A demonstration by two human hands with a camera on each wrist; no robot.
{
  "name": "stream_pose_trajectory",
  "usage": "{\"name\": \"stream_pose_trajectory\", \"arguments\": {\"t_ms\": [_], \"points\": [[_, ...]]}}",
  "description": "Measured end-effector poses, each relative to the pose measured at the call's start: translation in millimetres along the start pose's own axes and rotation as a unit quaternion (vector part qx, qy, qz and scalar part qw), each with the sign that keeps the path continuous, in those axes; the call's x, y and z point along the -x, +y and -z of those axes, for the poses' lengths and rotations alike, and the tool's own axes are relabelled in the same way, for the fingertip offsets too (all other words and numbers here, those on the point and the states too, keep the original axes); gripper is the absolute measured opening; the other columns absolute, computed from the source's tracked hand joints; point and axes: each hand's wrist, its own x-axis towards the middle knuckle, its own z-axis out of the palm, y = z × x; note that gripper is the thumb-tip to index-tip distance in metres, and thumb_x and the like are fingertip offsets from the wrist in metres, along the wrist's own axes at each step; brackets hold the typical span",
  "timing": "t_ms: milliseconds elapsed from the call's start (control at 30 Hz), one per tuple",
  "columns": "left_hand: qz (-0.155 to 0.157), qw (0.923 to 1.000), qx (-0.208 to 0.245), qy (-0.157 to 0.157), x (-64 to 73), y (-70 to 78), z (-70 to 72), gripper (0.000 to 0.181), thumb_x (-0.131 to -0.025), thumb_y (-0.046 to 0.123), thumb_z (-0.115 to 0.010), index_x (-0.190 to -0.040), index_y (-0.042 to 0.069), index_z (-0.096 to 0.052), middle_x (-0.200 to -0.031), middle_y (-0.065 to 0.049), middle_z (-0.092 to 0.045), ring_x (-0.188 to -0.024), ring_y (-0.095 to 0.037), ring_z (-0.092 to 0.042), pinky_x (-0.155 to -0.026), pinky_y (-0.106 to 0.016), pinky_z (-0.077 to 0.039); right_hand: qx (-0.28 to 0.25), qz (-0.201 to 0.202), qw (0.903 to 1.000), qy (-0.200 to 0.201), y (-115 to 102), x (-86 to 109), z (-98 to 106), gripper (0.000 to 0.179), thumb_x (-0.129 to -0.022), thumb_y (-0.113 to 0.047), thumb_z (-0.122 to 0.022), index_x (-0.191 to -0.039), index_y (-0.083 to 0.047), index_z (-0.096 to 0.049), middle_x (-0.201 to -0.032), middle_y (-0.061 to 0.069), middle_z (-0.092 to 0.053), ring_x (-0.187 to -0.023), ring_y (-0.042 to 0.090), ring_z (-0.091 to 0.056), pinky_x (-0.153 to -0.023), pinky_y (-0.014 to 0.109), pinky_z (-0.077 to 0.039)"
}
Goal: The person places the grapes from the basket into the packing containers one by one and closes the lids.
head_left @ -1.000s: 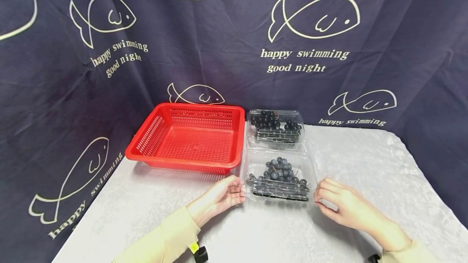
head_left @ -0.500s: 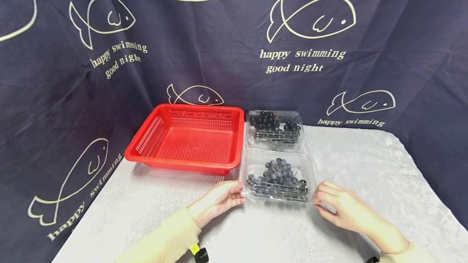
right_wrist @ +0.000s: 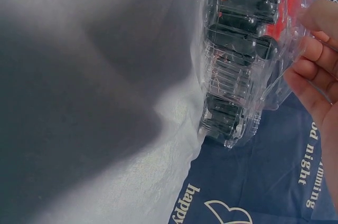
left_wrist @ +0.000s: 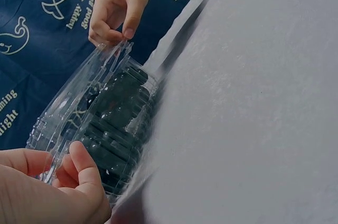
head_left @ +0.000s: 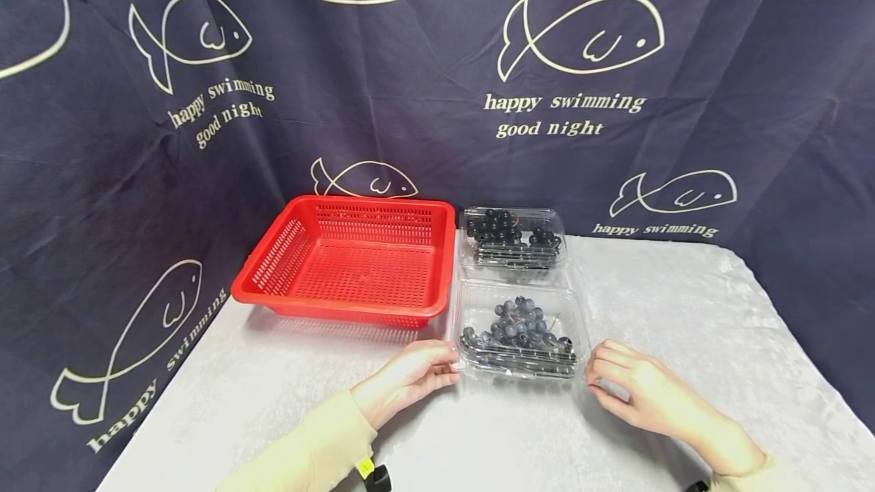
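A clear plastic clamshell box (head_left: 478,301) with a lid over it holds dark grapes (head_left: 521,325) near the middle of the table. At its left front corner, my left hand (head_left: 412,373) pinches the rim between thumb and fingers. On the opposite side my right hand (head_left: 639,386) pinches the rim at the right front corner. The left wrist view has both hands on the flange of the same clamshell box (left_wrist: 63,113). In the right wrist view, thumb and fingers (right_wrist: 311,49) grip the thin plastic edge. Whether the lid is latched cannot be told.
A second clear clamshell box (head_left: 522,257) of dark grapes stands right behind the first. To the left sits a red perforated plastic basket (head_left: 342,310) with nothing in it. Dark blue curtain (head_left: 437,59) with fish drawings hangs behind the white-covered table (head_left: 690,310).
Both hands keep their hold at the near box's corners. Reflections on its lid have shifted slightly, and more grapes show at its left front.
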Motion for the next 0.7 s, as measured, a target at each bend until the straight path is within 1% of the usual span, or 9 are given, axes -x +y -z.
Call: {"name": "stream_pose_trajectory", "arguments": {"t_ms": [233, 333, 467, 567, 700], "points": [[-0.005, 0.9999, -0.010, 0.008, -2.9, -3.1, -0.2, 0.011, -0.088, -0.004, -0.048, -0.088, 0.007, -0.050, -0.079, -0.001, -0.053, -0.072, -0.011, -0.053, -0.071, -0.025, -0.050, -0.004, -0.002, 1.0000, -0.002, -0.1, -0.4, 1.0, 0.013, -0.094, -0.026, -0.053, -0.084, -0.022, -0.060, -0.087, -0.014, -0.054, -0.084, 0.003, -0.052, -0.082, 0.014, -0.042], [-0.009, 0.9999, -0.011, 0.009, -3.7, -3.8, -0.4, 0.011, -0.087, -0.005, -0.049, -0.088, 0.006, -0.050, -0.079, -0.002, -0.054, -0.071, -0.011, -0.053, -0.069, -0.025, -0.050, -0.007, -0.002, 1.0000, -0.005, 0.3, -0.7, 2.2, 0.005, -0.089, -0.021, -0.058, -0.085, -0.022, -0.060, -0.087, -0.014, -0.053, -0.083, 0.003, -0.051, -0.081, 0.014, -0.042], [-0.011, 0.9997, -0.017, 0.011, -4.7, -3.5, -1.0, 0.012, -0.084, -0.006, -0.049, -0.090, 0.004, -0.049, -0.080, -0.004, -0.054, -0.070, -0.011, -0.053, -0.069, -0.024, -0.051, -0.015, -0.007, 0.9998, -0.009, 0.3, -1.2, 4.4, 0.004, -0.087, -0.019, -0.061, -0.085, -0.023, -0.061, -0.087, -0.014, -0.053, -0.083, 0.002, -0.050, -0.080, 0.014, -0.042], [-0.011, 0.9997, -0.020, 0.014, -5.6, -3.7, -1.0, 0.011, -0.084, -0.006, -0.049, -0.091, 0.002, -0.048, -0.079, -0.003, -0.054, -0.070, -0.011, -0.054, -0.068, -0.024, -0.051, -0.021, -0.016, 0.9996, -0.010, -0.2, -1.9, 6.5, 0.004, -0.089, -0.022, -0.059, -0.085, -0.022, -0.061, -0.088, -0.015, -0.053, -0.084, 0.001, -0.050, -0.081, 0.012, -0.041], [-0.010, 0.9996, -0.024, 0.014, -6.6, -5.0, -0.1, 0.011, -0.084, -0.006, -0.048, -0.091, 0.002, -0.048, -0.078, -0.002, -0.054, -0.069, -0.011, -0.054, -0.067, -0.023, -0.051, -0.020, -0.031, 0.9993, -0.008, -0.8, -2.2, 9.0, 0.004, -0.089, -0.022, -0.061, -0.085, -0.021, -0.062, -0.089, -0.015, -0.054, -0.085, 0.001, -0.051, -0.082, 0.012, -0.042]]}}
